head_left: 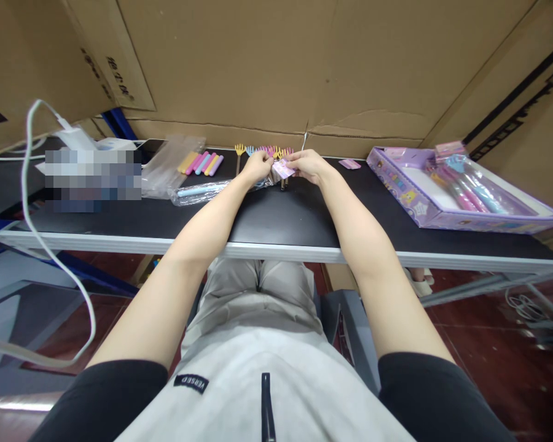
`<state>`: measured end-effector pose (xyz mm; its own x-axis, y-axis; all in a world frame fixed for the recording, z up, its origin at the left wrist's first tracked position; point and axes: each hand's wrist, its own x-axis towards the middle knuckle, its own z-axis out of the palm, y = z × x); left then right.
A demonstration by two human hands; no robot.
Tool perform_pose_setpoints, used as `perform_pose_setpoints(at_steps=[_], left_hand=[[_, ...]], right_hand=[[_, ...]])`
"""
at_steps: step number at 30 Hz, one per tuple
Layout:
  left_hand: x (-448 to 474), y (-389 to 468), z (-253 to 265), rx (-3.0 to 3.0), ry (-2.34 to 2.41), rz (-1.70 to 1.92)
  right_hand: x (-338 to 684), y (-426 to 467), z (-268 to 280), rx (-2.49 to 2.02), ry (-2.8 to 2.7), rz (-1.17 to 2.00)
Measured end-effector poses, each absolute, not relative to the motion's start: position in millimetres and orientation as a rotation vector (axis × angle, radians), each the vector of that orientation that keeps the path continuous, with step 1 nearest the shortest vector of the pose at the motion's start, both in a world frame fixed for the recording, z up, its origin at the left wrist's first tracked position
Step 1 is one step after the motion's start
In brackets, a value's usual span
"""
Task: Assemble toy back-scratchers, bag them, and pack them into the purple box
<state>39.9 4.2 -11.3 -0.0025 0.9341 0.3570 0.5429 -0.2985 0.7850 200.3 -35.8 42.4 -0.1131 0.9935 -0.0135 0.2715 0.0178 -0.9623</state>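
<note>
My left hand (257, 167) is closed on the end of a clear plastic bag (198, 195). Inside the bag lies a back scratcher with a light blue handle (197, 191), stretching left along the table. My right hand (309, 166) pinches a small pink and purple card (283, 169) at the mouth of the bag; whether the card is partly inside, I cannot tell. Behind my hands several back scratcher heads (239, 149), shaped like little hands in yellow, blue and pink, line the back of the table, their metal rods partly hidden.
Several coloured handles (201, 163) and a stack of clear bags (161, 169) lie at left, near a white cable (26, 178). Another card (349, 164) lies right of my hands. A purple display box (419, 212) holds bagged scratchers. Cardboard (267, 67) walls the back.
</note>
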Motion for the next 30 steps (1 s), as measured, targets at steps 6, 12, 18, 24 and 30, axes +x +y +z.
perform_pose_setpoints(at_steps=[6,12,18,24,30], left_hand=[[46,-1,-7,1.82,1.592,1.273],[42,-6,-3,1.935,1.562,1.213],[32,0,-11,2.203,1.437,0.978],[29,0,-12,2.399,1.431,0.919],[32,-2,-13,2.492,1.447,0.886]], right_hand=[[190,-36,39,-1.299,-1.412,1.187],[190,-32,38,-1.354,-1.392,1.139],[193,-27,40,-1.38,-1.337,1.074],[196,-24,38,-1.365,-1.261,1.096],[195,-26,37,-1.351,-1.256,1.11]])
